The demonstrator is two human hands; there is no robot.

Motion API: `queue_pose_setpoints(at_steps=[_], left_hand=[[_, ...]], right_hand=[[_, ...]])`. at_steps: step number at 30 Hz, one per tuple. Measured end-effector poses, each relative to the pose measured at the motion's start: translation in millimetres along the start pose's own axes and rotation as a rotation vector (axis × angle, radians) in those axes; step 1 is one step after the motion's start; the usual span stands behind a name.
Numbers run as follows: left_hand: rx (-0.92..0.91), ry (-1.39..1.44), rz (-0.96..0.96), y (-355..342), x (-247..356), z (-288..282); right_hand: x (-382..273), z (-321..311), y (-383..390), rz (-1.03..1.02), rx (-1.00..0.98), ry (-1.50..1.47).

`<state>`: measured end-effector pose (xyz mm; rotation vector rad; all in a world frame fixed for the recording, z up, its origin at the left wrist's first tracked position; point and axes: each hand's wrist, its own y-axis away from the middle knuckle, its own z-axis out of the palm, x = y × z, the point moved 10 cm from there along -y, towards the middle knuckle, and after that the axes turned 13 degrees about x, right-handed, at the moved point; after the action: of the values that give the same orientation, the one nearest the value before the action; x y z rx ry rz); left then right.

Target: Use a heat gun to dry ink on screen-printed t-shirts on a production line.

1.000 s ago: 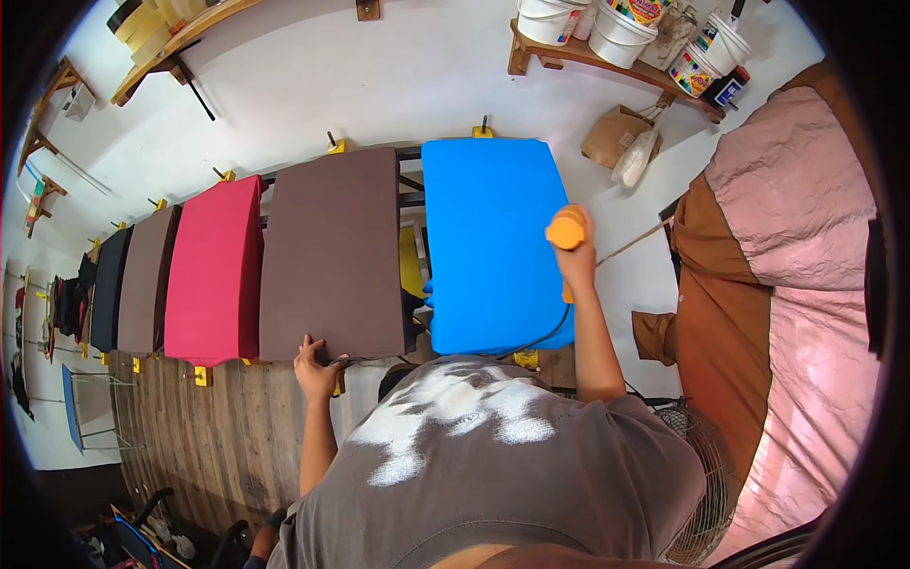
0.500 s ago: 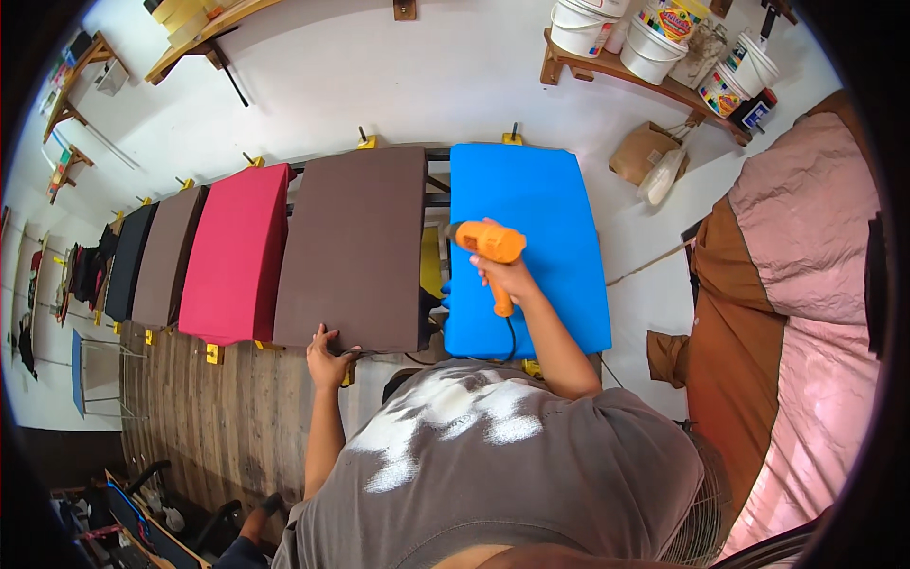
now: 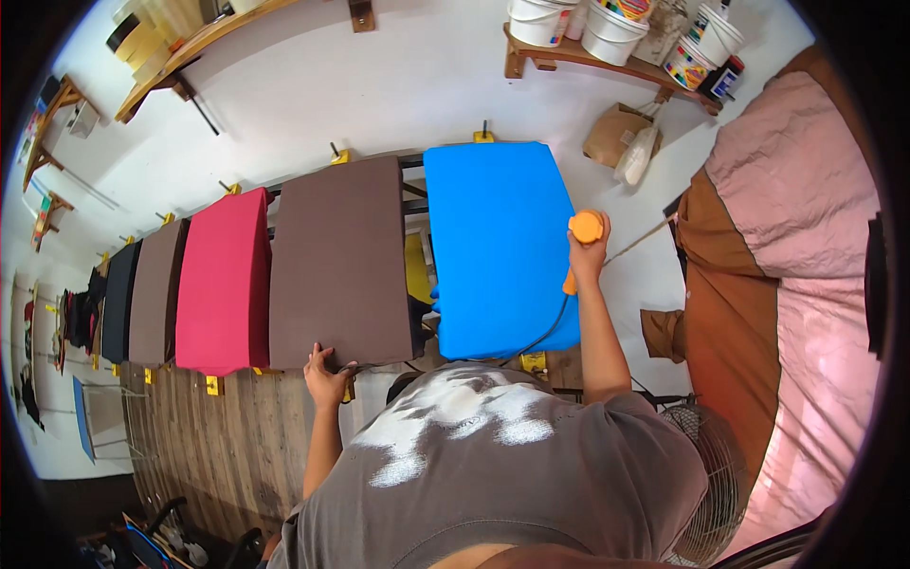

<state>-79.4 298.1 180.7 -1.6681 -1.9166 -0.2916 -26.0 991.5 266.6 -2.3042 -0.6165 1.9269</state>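
Note:
In my right hand (image 3: 590,254) is an orange corded heat gun (image 3: 587,226), held by its handle at the right edge of a blue fabric-covered board (image 3: 498,237). Its round orange end shows, while the nozzle is hidden. The black cord crosses the blue cloth toward the near edge. My left hand (image 3: 328,381) rests at the near edge of a brown fabric-covered board (image 3: 336,256), fingers spread on the cloth and thumb apart. Both cloths look smooth and taut.
Leftward the row continues with a red board (image 3: 223,280), another brown one (image 3: 154,294) and a black one (image 3: 120,299). White buckets (image 3: 614,36) fill a wall shelf (image 3: 626,71). A wire fan (image 3: 711,474) stands near my right side, beside a brown and pink curtain (image 3: 730,313).
My right hand has carried the heat gun rightward from over the blue board to its right edge, turning it away from its leftward aim. My left hand stays at the brown board's edge.

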Motion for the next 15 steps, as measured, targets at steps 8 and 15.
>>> queue_pose_setpoints(at_steps=[8, 15], left_hand=[[-0.027, 0.025, 0.03, -0.4, 0.2, 2.8], [-0.021, 0.081, -0.002, -3.0, -7.1, 4.5]], right_hand=[[-51.0, 85.9, 38.4, -0.215, -0.509, 0.174], [-73.7, 184.9, 145.2, 0.039, -0.958, -0.204]])
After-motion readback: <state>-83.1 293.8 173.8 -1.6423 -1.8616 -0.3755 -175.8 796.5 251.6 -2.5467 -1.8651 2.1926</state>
